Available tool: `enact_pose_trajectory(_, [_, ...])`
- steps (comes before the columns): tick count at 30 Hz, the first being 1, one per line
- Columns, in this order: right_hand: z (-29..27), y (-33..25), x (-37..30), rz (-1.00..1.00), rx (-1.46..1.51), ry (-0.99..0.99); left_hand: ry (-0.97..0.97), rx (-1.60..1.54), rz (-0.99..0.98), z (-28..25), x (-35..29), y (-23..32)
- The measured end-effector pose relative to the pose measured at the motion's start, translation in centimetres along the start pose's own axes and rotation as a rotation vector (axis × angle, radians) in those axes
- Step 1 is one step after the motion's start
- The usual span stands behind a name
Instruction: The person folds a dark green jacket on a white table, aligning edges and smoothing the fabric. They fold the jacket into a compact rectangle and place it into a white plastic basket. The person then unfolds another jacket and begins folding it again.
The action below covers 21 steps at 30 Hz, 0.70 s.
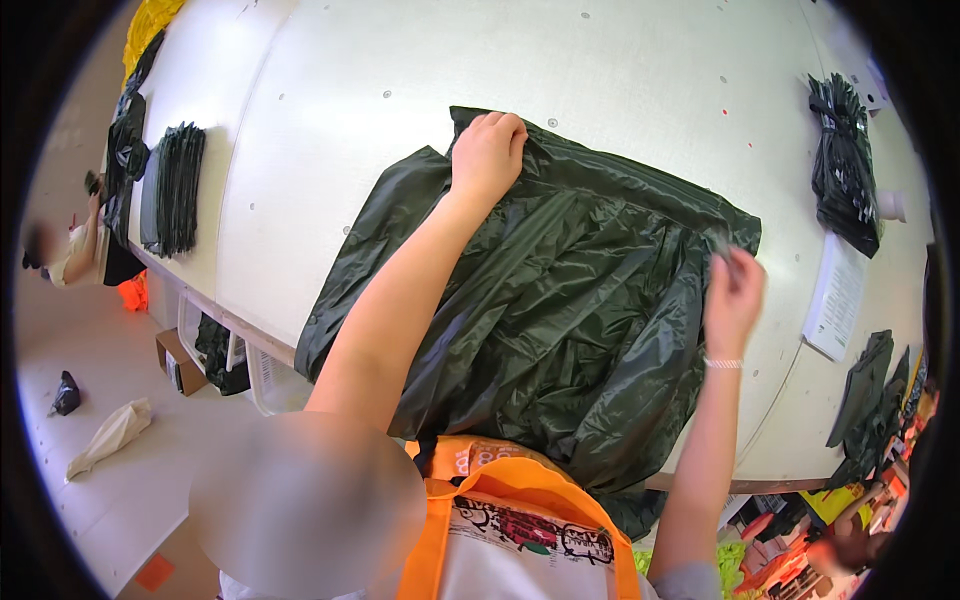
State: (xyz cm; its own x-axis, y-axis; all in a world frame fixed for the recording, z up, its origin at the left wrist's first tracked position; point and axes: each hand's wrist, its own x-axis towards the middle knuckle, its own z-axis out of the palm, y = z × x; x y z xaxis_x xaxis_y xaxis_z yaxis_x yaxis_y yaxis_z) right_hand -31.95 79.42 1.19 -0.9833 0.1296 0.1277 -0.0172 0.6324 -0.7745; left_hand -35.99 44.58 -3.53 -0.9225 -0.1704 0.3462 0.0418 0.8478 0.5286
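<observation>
Cloth (570,260) lies rumpled; the left hand (488,150) curls tight on its far edge; the right hand (736,292) seems pinched, its hold unclear.

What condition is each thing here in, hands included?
Dark green fabric: spread out, wrinkled
Left hand: fingers curled on the fabric's upper edge
Right hand: fingers bent; grip too blurred to tell
Fabric stack: neatly layered
Dark bundle: tied round
Printed sheets: lying flat
Cardboard box: open
Orange-trimmed apron: worn
</observation>
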Motion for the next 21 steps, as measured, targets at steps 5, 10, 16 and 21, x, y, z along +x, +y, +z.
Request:
enact_pose_trajectory(5, [11.8,-10.0,2.7,-0.355,-0.098,-0.332,-0.01,-0.044,0.039,-0.8,0.5,0.1])
enact_pose_trajectory(10, [17.2,-12.1,2.6,-0.368,-0.287,-0.387,-0.05,-0.09,-0.015,-0.9,0.4,-0.2])
enact_pose_trajectory(16, [18.0,-12.6,3.6,-0.315,-0.362,-0.354,0.002,-0.062,0.041,-0.6,0.5,-0.8])
enact_pose_trajectory(21, [17.9,-13.4,4.8,-0.331,-0.373,-0.41,0.015,-0.026,0.069,-0.4,1.0,-0.8])
